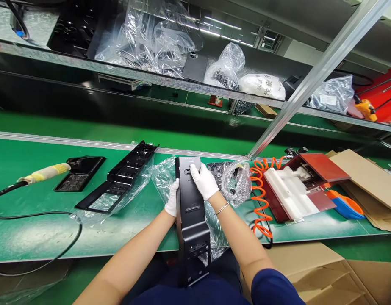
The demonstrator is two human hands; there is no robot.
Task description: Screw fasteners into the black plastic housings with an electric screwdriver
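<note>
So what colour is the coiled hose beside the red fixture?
Orange coiled hose, clearest in the head view.

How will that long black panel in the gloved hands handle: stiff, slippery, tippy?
Probably stiff: the long black panel spans from lap to bench without sagging. Possibly slick: its face looks glossy under the right hand. Likely tippy if stood on end, being tall and narrow; the left hand steadies its edge.

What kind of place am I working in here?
Likely a factory assembly line: a long green bench, gloved hands holding a black panel, bagged parts on the shelf above.
</note>
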